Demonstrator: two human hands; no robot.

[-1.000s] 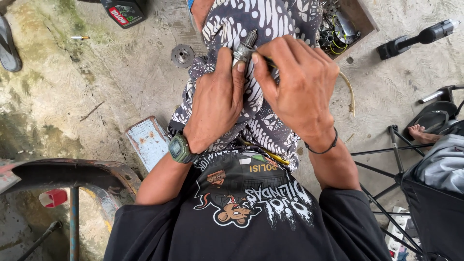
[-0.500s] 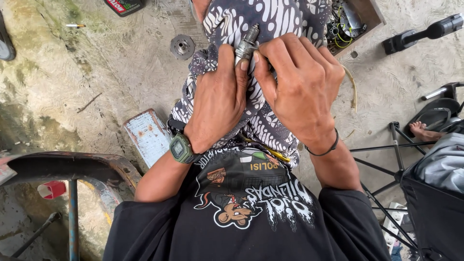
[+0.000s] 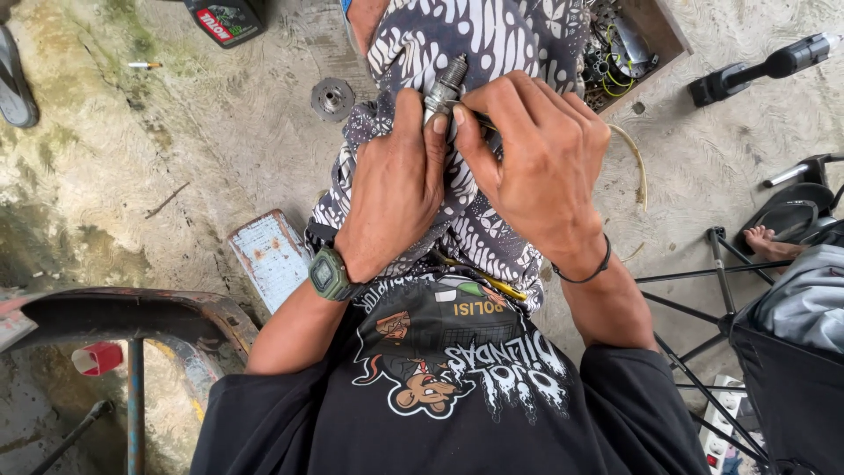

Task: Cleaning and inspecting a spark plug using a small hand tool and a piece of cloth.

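**A:** so where's everything sitting?

**B:** spark plug is between both hands over the patterned cloth on the lap. Left hand to its left, right hand to its right, thumbs touching it.

**A:** and around that?

**B:** round metal disc on the floor left of the cloth, oil bottle beyond that. Wooden box of parts at the upper right, power tool further right. Metal plate lies just left of the left wrist.

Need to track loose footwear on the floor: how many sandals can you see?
2. One grey sandal at the far left edge, one black sandal at the right by another person's foot. Others may lie out of view.
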